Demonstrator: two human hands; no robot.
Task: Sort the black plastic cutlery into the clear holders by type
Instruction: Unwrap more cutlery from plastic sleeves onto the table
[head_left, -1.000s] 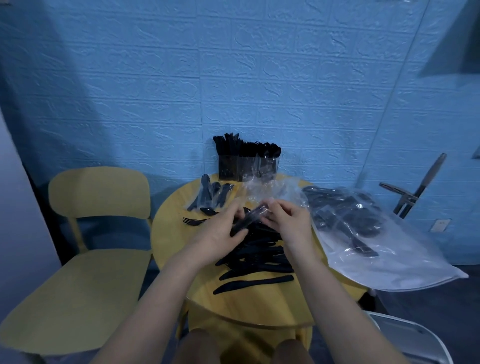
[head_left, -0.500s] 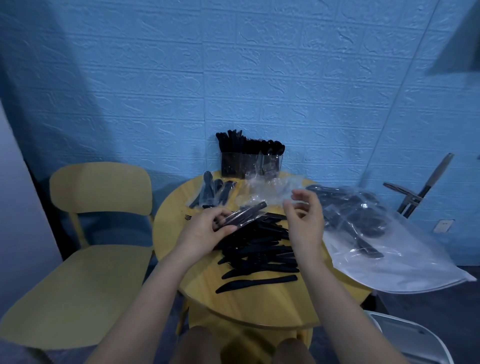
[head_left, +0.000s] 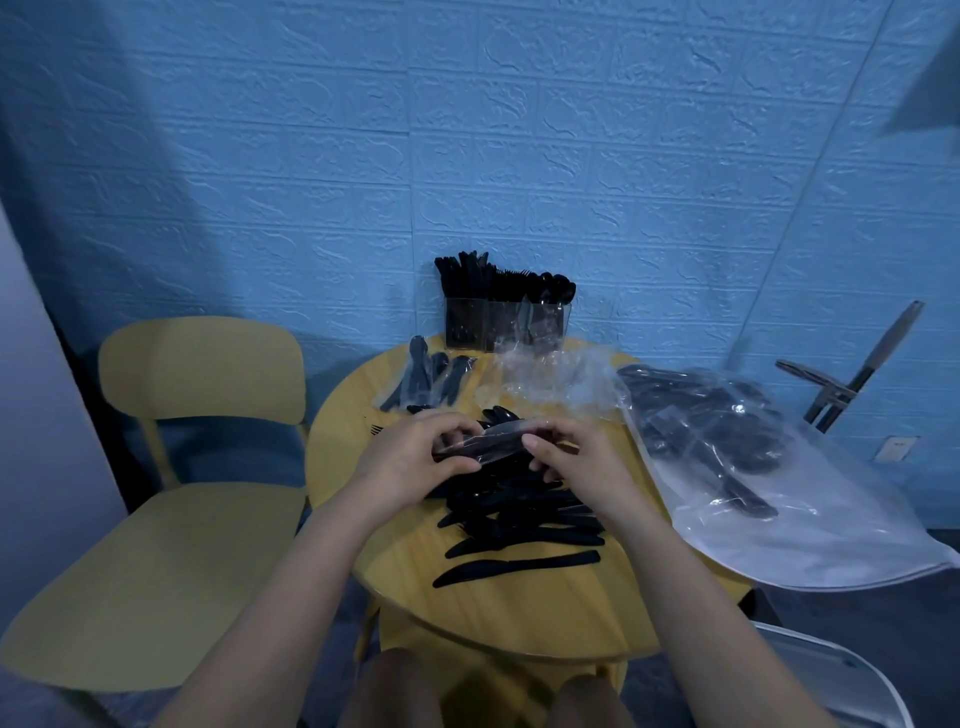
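A wrapped cutlery packet (head_left: 493, 442) in clear film is held over the round yellow table (head_left: 498, 608). My left hand (head_left: 415, 460) grips its left end and my right hand (head_left: 576, 460) pinches its right end. Beneath the hands lies a pile of loose black knives (head_left: 519, 525), with one knife (head_left: 514, 567) apart at the front. Clear holders (head_left: 506, 325) stand at the table's far edge against the wall, filled with upright black cutlery. A few wrapped black spoons (head_left: 426, 382) lie at the back left of the table.
A large clear bag (head_left: 753, 467) with more black cutlery hangs over the table's right side. Empty clear wrappers (head_left: 550, 384) lie in front of the holders. A yellow chair (head_left: 171, 467) stands at the left, a white chair (head_left: 831, 675) at the lower right. The blue wall is close behind.
My right hand, half a second ago lifted free of the packet, has come back and now pinches its right end. The packet sits level between both hands.
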